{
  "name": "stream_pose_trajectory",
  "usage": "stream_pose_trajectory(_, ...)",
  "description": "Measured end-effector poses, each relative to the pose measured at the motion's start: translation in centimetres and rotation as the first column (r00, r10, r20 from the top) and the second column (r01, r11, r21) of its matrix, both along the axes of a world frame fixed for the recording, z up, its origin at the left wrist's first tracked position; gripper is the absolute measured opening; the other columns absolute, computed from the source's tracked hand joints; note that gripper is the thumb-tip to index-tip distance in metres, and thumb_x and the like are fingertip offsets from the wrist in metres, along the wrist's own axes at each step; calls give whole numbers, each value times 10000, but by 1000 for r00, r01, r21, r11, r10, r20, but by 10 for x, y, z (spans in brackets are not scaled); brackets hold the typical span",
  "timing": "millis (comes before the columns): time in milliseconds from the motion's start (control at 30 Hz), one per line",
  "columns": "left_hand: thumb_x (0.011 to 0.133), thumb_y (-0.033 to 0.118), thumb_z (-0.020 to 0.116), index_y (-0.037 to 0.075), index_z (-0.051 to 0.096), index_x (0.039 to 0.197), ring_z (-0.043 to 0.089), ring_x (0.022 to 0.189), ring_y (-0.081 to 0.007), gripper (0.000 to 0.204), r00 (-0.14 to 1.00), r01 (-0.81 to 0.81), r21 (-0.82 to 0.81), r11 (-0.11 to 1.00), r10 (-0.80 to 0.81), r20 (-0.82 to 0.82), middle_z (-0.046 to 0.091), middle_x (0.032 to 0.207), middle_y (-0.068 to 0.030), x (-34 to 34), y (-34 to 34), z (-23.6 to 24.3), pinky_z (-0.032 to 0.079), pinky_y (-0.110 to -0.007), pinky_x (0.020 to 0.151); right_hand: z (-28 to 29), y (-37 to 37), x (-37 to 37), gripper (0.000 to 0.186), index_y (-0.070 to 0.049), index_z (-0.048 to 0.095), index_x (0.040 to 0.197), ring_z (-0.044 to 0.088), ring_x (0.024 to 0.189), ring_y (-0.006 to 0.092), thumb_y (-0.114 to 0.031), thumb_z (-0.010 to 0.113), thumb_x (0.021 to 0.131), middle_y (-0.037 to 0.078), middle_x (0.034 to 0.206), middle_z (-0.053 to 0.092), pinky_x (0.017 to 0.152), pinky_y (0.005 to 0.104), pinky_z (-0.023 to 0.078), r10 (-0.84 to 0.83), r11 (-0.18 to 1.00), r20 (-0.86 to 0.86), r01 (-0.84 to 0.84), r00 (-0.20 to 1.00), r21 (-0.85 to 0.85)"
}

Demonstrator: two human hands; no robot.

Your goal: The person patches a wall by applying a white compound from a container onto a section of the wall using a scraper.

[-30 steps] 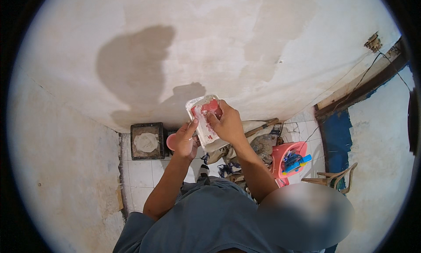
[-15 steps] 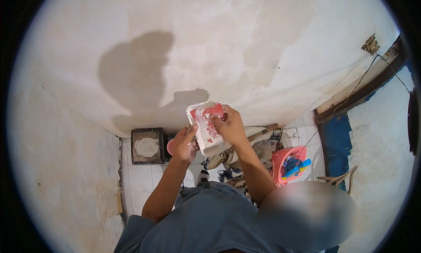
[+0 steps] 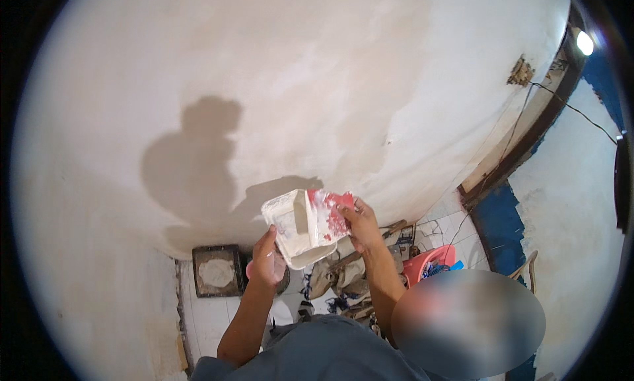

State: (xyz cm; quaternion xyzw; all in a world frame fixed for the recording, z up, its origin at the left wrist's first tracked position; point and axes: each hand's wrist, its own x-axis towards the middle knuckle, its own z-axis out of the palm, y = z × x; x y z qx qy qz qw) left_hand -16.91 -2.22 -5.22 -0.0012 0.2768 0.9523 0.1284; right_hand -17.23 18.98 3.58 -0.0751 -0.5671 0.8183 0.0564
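Note:
My left hand (image 3: pixel 267 261) grips the left rim of a white rectangular tub (image 3: pixel 285 212), thumb on top, with pale paste smeared inside. My right hand (image 3: pixel 364 228) is closed on a flat red putty scraper (image 3: pixel 340 206), its face coated in patches of white paste. The scraper stands on edge over the right half of the tub, its left edge at the tub's inside. White residue marks my left palm. Both hands are held in front of a plastered wall (image 3: pixel 297 84), above the floor.
On the tiled floor at left is a black square tray (image 3: pixel 197 275) with a white mound (image 3: pixel 216 273). A pink container (image 3: pixel 249 269) is partly hidden behind my left hand. Sacks (image 3: pixel 353 275) and wood pieces lie below. A pink basket (image 3: pixel 444 254) stands at right; a cable (image 3: pixel 512 140) hangs along the wall.
The scraper has gone from lying nearly flat over the tub to standing on edge at its right. The tub's inside shows more. Both hands sit lower in the picture, and the view has shifted.

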Motion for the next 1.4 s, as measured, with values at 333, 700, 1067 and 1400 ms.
stream_pose_trajectory(333, 997, 260, 511, -52, 444, 1337, 525, 1241, -282, 466, 995, -46, -52, 998, 41, -95, 544, 1334, -153, -1, 6, 40, 406, -441, 1066, -2, 84, -34, 299, -9, 581, 1207, 669, 874, 149, -75, 566, 916, 79, 1037, 678, 778, 293, 568, -89, 928, -84, 52, 992, -369)
stream_pose_trajectory(700, 949, 350, 560, -25, 380, 1394, 548, 1213, -351, 608, 999, -34, -50, 998, 33, -6, 528, 1340, -181, 17, -6, 13, 452, -511, 1031, 230, 152, -96, 90, -11, 545, 923, 591, 758, 173, -76, 528, 864, 81, 851, 568, 616, 342, 511, -582, 801, -383, 423, 717, -423)
stream_pose_trajectory(1067, 974, 312, 549, -49, 414, 1348, 609, 1129, -307, 538, 975, -203, -48, 978, 206, 79, 580, 1260, -166, 24, -22, 4, 535, -464, 947, 523, 210, -196, 68, -20, 543, 908, 594, 696, 252, -58, 565, 857, 132, 829, 575, 628, 362, 559, -621, 741, -413, 329, 666, -585)
stream_pose_trajectory(1400, 960, 310, 562, -40, 465, 1303, 632, 1080, -304, 500, 983, -124, -70, 990, 132, 127, 608, 1209, -172, 19, -27, -9, 555, -458, 887, 301, 200, -118, 285, -91, 430, 594, 477, 511, 152, 4, 507, 851, 32, 589, 451, 468, 218, 480, -468, 866, -563, 226, 681, -446)
